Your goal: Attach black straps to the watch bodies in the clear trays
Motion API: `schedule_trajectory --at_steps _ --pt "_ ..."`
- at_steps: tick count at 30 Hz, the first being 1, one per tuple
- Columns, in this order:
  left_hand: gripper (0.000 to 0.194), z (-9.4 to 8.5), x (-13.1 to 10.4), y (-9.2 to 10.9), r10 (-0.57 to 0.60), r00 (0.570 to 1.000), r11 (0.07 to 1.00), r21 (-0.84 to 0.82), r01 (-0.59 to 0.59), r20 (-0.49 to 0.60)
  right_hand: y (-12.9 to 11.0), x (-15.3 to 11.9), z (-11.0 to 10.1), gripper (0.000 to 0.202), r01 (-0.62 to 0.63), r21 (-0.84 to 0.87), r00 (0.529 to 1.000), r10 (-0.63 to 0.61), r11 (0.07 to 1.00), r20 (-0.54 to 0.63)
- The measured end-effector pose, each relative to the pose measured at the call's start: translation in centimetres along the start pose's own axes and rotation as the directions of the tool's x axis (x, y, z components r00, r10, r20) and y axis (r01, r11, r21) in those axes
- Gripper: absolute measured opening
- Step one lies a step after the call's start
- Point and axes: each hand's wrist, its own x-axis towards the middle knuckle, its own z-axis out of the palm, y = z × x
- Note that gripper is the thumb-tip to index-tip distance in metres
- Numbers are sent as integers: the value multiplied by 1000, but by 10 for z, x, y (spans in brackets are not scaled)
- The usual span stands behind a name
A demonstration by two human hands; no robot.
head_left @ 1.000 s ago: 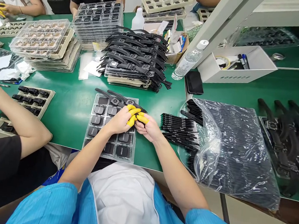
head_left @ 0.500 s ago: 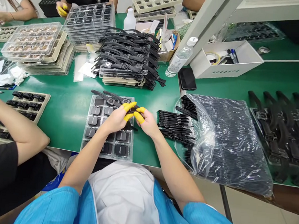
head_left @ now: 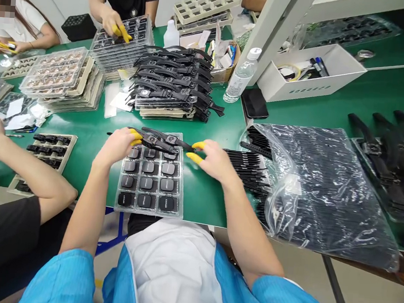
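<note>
A clear plastic tray (head_left: 182, 192) with rows of dark square watch bodies lies in front of me. Across its far rows rest black-strapped watches (head_left: 152, 139). My left hand (head_left: 120, 145), with yellow finger covers, is closed on the left strap end of one watch at the tray's upper left. On the right, my right hand (head_left: 208, 159) has thumb and forefinger apart, beside the right strap end of a watch; nothing shows between them. Just right of it lies a row of black straps (head_left: 245, 171), partly out of a clear plastic bag (head_left: 324, 194).
A stack of strapped watches (head_left: 174, 81) stands behind the tray. Near it are a water bottle (head_left: 241, 77), a phone (head_left: 254, 103) and a white box (head_left: 312, 88). A co-worker's arm (head_left: 36, 166) reaches in at left. More strapped watches (head_left: 390, 161) lie far right.
My hands were together over the tray; now they are apart, left hand to the left, right hand to the right. A watch now lies across the far rows. A co-worker's hand moved onto a tray stack.
</note>
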Motion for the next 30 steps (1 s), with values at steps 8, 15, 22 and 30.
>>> schedule_trajectory --at_steps 8,15,22,30 --pt "25 15 17 -69 -175 941 947 -211 241 289 50 -6 -10 43 -440 -332 894 373 835 -248" --pt "12 19 30 -72 -275 927 933 -160 321 255 54 -4 -10 38 -586 -332 811 527 739 -256" --pt "16 22 11 -5 -275 961 952 -146 269 -22 57 -6 -16 31 -562 -369 827 508 740 -240" --pt "25 49 18 110 55 992 995 72 -63 115 57 -8 -17 25 -543 -379 840 483 749 -249"
